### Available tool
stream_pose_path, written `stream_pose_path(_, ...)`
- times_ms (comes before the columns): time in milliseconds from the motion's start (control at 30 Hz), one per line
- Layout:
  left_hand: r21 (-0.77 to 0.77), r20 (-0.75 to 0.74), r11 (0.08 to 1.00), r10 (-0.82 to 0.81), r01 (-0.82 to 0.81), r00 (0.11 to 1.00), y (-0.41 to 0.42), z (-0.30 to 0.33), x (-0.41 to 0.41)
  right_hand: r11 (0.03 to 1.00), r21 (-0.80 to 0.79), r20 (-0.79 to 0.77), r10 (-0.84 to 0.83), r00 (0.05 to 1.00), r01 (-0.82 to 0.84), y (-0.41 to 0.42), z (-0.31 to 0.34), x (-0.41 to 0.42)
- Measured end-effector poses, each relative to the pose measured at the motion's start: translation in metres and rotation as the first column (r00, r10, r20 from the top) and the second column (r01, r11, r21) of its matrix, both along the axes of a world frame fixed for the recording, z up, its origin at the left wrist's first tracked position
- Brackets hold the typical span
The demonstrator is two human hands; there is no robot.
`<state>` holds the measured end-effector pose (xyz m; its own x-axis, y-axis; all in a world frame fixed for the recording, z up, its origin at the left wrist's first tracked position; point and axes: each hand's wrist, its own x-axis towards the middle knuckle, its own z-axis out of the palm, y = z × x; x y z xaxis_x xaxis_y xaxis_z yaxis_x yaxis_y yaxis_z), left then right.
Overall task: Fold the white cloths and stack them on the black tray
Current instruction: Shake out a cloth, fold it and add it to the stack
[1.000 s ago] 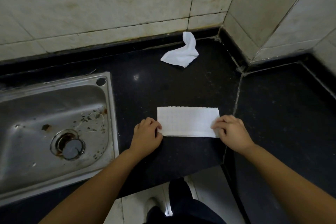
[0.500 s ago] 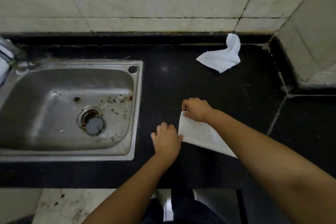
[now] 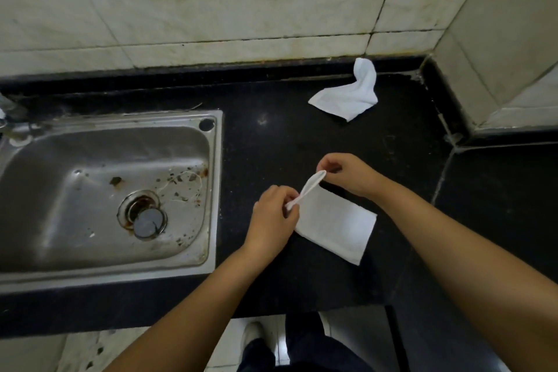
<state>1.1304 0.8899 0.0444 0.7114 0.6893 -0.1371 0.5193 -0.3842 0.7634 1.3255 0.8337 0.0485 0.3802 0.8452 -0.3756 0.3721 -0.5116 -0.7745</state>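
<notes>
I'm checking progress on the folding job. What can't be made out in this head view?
- The black tray: nowhere in frame, so no stack can be judged.
- Folded cloth: layer count hidden; left hand and right hand cover its pinched corners.
- Crumpled cloth: its underside is hidden.
- Tap beside the sink: cut off by the left edge.

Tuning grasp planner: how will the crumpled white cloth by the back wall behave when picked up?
Likely floppy: the crumpled cloth lies slumped, one end draped up against the wall base. Probably light; it looks thin. It should sag from any grip and won't roll.
</notes>
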Motion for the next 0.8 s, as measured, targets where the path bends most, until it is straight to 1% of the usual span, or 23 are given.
stream_pose_path(67, 0.106, 0.006, 0.984, -0.146, 0.144, 0.989, -0.018, -0.005, 0.005, 0.999, -0.016, 0.078, -0.031, 0.996, 0.033, -0.024, -0.006, 0.006)
stream_pose_path(133, 0.170, 0.004, 0.954, -0.252, 0.247, 0.968, -0.035, -0.013, 0.011, 0.997, -0.049, 0.143, -0.047, 0.989, 0.055, -0.049, -0.013, 0.009)
stream_pose_path(300, 0.243, -0.081, 0.876, -0.409, 0.416, 0.909, -0.070, -0.033, 0.031, 0.994, -0.061, 0.232, -0.070, 0.970, 0.087, -0.091, -0.023, 0.012)
stream_pose_path(467, 0.277, -0.187, 0.828, -0.452, 0.488, 0.872, -0.084, -0.047, 0.041, 0.993, -0.077, 0.293, -0.062, 0.954, 0.088, -0.102, -0.035, 0.012)
stream_pose_path(533, 0.278, -0.205, 0.817, -0.463, 0.505, 0.862, -0.086, -0.051, 0.042, 0.992, -0.083, 0.309, -0.066, 0.949, 0.096, -0.104, -0.038, 0.010)
stream_pose_path(667, 0.276, -0.170, 0.817, -0.477, 0.506, 0.863, -0.089, -0.056, 0.043, 0.987, -0.075, 0.287, -0.117, 0.951, 0.144, -0.110, -0.042, 0.008)
stream_pose_path(800, 0.326, -0.089, 0.812, -0.484, 0.484, 0.871, -0.092, -0.056, 0.042, 0.958, -0.018, 0.228, -0.273, 0.935, 0.285, -0.119, -0.040, 0.002)
